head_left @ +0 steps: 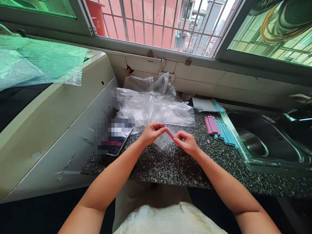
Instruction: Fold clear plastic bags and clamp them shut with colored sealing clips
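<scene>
Head cam: both hands meet over the counter [170, 162] on one pink clip [170, 132]. The left hand [152, 132] pinches its upper end between thumb and fingers, and the right hand [186, 142] pinches the lower end the same way. A small clear bag [163, 141] hangs just under the clip, touching it. I can't tell if the clip is already shut across the bag's mouth or only lying against it.

My guess is this is the sealing step, clip going onto bag. The next bit would need the bag's edge kept flat along the clip while it's pressed shut, since thin film like that slips.

As for containers, the small bag looks empty as far as I can see. The bag pile [153, 105] behind is crumpled, contents not readable. The sink [263, 136] on the right holds nothing I can make out. Spare pink clips [211, 125] and blue clips [225, 132] lie side by side near its rim. A phone [117, 139] sits to the left.
</scene>
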The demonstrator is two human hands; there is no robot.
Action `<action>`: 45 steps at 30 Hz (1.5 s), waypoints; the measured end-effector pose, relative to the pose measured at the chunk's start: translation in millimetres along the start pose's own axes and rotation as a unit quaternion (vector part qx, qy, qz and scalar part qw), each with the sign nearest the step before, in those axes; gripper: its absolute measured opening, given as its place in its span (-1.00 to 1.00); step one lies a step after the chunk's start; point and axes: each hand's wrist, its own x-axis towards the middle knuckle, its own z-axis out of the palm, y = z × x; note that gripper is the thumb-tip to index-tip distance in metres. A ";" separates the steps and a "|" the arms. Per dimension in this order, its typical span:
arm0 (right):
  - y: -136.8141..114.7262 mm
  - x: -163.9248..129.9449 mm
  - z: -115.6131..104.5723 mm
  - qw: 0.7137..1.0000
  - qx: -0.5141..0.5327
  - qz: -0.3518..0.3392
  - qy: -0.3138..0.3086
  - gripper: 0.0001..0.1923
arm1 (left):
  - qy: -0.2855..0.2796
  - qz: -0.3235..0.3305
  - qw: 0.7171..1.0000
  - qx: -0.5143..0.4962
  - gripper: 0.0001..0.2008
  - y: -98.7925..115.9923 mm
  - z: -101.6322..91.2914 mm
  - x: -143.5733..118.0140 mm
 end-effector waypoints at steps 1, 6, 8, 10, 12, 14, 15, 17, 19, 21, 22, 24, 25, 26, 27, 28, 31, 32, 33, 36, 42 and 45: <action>0.3 0.1 -0.8 1.000 -0.010 -0.009 0.007 -0.75 | -0.003 -0.004 1.000 0.006 -0.67 -0.3 -0.3 0.1; -1.5 1.4 -9.1 0.998 -0.039 -0.031 0.044 -0.75 | -0.022 -0.010 0.998 0.062 -0.74 -3.7 -2.6 0.9; -3.4 1.8 -13.5 0.997 -0.042 -0.028 0.056 -0.75 | -0.030 -0.011 0.996 0.088 -0.77 -5.2 -3.3 1.3; -4.7 2.0 -17.4 0.997 -0.038 -0.024 0.070 -0.74 | -0.033 -0.008 0.994 0.103 -0.79 -6.3 -3.6 1.9; -4.8 2.0 -20.0 0.996 -0.035 -0.020 0.085 -0.74 | -0.034 0.001 0.994 0.107 -0.80 -6.8 -3.5 2.4; -4.2 1.8 -21.2 0.995 -0.035 -0.018 0.097 -0.74 | -0.033 0.009 0.994 0.105 -0.79 -7.1 -3.2 2.9; -3.9 1.6 -21.4 0.994 -0.036 -0.017 0.100 -0.73 | -0.033 0.011 0.994 0.105 -0.78 -7.2 -3.0 3.0; -3.7 1.2 -21.2 0.994 -0.036 -0.016 0.104 -0.73 | -0.031 0.013 0.994 0.106 -0.77 -7.5 -2.7 3.2; -4.1 0.9 -20.9 0.993 -0.035 -0.013 0.108 -0.71 | -0.029 0.013 0.994 0.104 -0.75 -7.8 -2.4 3.2; -4.5 0.6 -20.7 0.993 -0.034 -0.011 0.111 -0.70 | -0.029 0.012 0.994 0.102 -0.74 -7.8 -2.2 2.9; -4.6 0.6 -20.7 0.993 -0.033 -0.010 0.112 -0.70 | -0.030 0.012 0.994 0.101 -0.74 -7.7 -2.2 2.8; -4.6 0.5 -20.9 0.993 -0.033 -0.009 0.113 -0.70 | -0.031 0.013 0.994 0.101 -0.74 -7.2 -2.3 2.5; -4.5 0.5 -21.0 0.993 -0.033 -0.008 0.114 -0.70 | -0.032 0.013 0.994 0.102 -0.74 -7.0 -2.3 2.4; -4.3 0.5 -21.1 0.993 -0.034 -0.008 0.114 -0.70 | -0.031 0.013 0.994 0.101 -0.74 -6.8 -2.3 2.3; -4.3 0.6 -21.2 0.993 -0.035 -0.009 0.114 -0.70 | -0.031 0.012 0.994 0.100 -0.74 -6.6 -2.3 2.3; -4.2 0.6 -21.2 0.993 -0.036 -0.011 0.114 -0.70 | -0.031 0.009 0.995 0.099 -0.75 -6.6 -2.2 2.3; -4.4 0.8 -21.1 0.993 -0.041 -0.018 0.110 -0.72 | -0.034 -0.010 0.995 0.094 -0.76 -7.2 -2.1 2.4; -4.4 0.8 -21.2 0.993 -0.041 -0.020 0.109 -0.72 | -0.037 -0.018 0.995 0.093 -0.76 -7.6 -2.1 2.4; -4.5 0.8 -21.3 0.993 -0.042 -0.021 0.108 -0.72 | -0.041 -0.027 0.995 0.092 -0.76 -8.0 -2.2 2.4; -4.6 0.8 -22.9 0.992 -0.042 -0.017 0.115 -0.70 | -0.045 -0.040 0.994 0.091 -0.75 -8.5 -2.6 2.4; -6.0 2.3 -29.2 0.991 -0.021 0.000 0.135 -0.69 | -0.048 -0.032 0.991 0.120 -0.72 -6.4 -3.5 2.5; -6.7 3.0 -31.1 0.990 -0.012 0.005 0.144 -0.69 | -0.050 -0.027 0.989 0.133 -0.72 -6.4 -3.3 2.4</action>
